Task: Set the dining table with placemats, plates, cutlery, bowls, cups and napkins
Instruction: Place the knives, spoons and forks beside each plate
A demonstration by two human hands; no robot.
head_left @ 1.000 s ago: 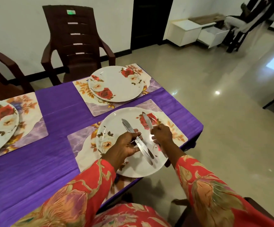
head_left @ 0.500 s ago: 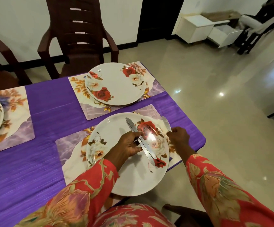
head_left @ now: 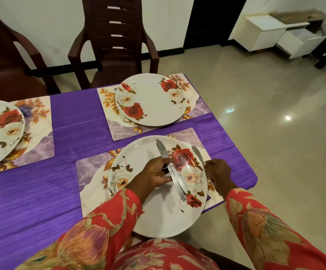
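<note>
A purple-clothed dining table [head_left: 47, 191] carries floral rectangular placemats, each under a round white rose-printed plate; the near placemat [head_left: 92, 168] and near plate [head_left: 158, 211] lie right under both hands. The left hand [head_left: 154, 175] curls round a bunch of steel knives [head_left: 174, 177] above the plate, long axis running away from the person. The right hand [head_left: 217, 171] pinches one slim steel table knife [head_left: 198, 154], blade pointing away, just off the plate's right rim over the placemat edge, so the right hand seems better placed to lay it down.
</note>
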